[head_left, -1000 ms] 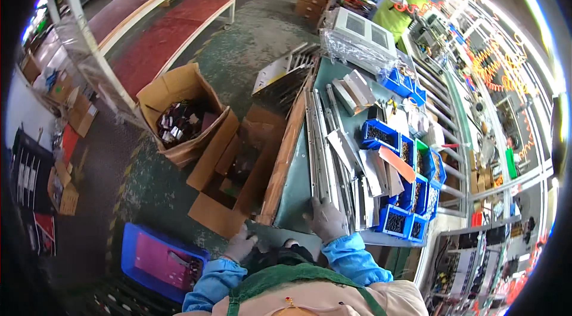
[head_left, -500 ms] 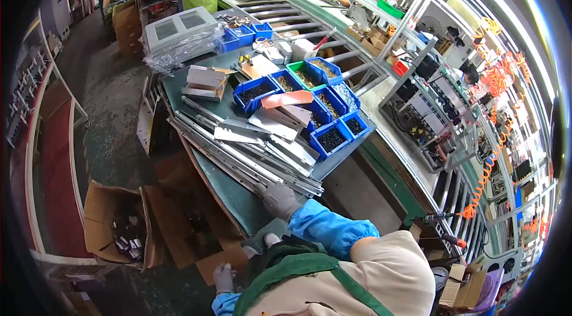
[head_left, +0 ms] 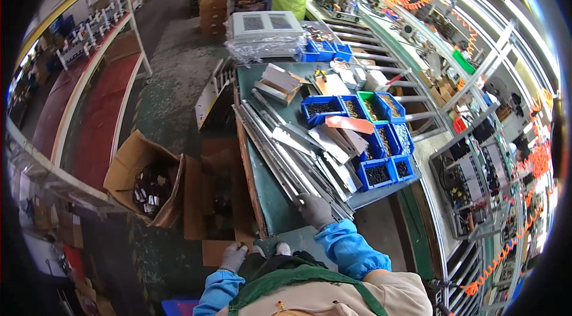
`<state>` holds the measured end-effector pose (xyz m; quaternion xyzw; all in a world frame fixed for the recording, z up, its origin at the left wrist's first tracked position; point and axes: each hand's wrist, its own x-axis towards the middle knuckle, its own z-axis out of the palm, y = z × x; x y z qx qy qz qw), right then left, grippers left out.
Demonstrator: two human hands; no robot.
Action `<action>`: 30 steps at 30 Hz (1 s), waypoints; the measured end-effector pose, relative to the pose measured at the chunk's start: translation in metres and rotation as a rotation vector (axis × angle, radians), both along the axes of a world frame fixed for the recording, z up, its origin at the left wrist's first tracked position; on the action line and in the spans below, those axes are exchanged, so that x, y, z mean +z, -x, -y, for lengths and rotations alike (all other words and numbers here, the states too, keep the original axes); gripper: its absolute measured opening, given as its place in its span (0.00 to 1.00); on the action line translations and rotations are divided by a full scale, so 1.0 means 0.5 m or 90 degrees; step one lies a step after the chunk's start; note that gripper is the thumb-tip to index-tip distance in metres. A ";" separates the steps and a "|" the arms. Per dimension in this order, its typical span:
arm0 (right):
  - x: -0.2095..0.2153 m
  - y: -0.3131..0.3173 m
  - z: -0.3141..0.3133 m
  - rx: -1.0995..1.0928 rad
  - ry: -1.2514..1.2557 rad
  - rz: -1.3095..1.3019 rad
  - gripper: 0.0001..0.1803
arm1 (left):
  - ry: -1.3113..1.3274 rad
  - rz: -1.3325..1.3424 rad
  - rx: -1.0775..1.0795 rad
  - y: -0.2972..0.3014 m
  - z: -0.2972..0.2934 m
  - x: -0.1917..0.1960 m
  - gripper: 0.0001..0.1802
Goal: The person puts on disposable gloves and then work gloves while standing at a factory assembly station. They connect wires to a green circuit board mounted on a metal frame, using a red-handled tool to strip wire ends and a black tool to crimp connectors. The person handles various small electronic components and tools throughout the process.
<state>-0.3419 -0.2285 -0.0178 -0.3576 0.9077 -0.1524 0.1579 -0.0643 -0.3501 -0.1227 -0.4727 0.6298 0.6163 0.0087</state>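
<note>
My right hand, in a grey glove, is at the near end of a bundle of long metal rails on the green-topped table. Its fingers curl at the tip of one rail and seem closed on it. Several bent sheet-metal pieces lie to the right of the rails, with a copper-coloured plate on top. Low beside my body, short of the table's near edge, is my left hand, also gloved. Its fingers are curled; a small yellowish spot shows at their tips, too small to name.
Blue bins and a green bin of small fasteners stand right of the metal pieces. A plastic-wrapped grey housing sits at the table's far end. Open cardboard boxes stand on the floor at left. A roller conveyor runs along the right.
The view has turned left, so the table appears further right and more of the left shelving shows. My left hand has risen and its fingers have curled. My right hand stays at the rail ends.
</note>
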 end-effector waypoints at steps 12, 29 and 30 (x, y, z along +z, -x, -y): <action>0.069 -0.050 0.126 0.410 0.110 -0.057 0.19 | 0.158 0.153 0.090 -0.116 -0.102 -0.012 0.20; -0.056 -0.126 0.246 0.235 0.114 -0.017 0.23 | 0.093 0.097 0.376 -0.381 0.186 0.004 0.19; -0.042 -0.142 0.266 0.208 0.064 -0.044 0.21 | 0.152 0.089 0.380 -0.395 0.258 -0.031 0.20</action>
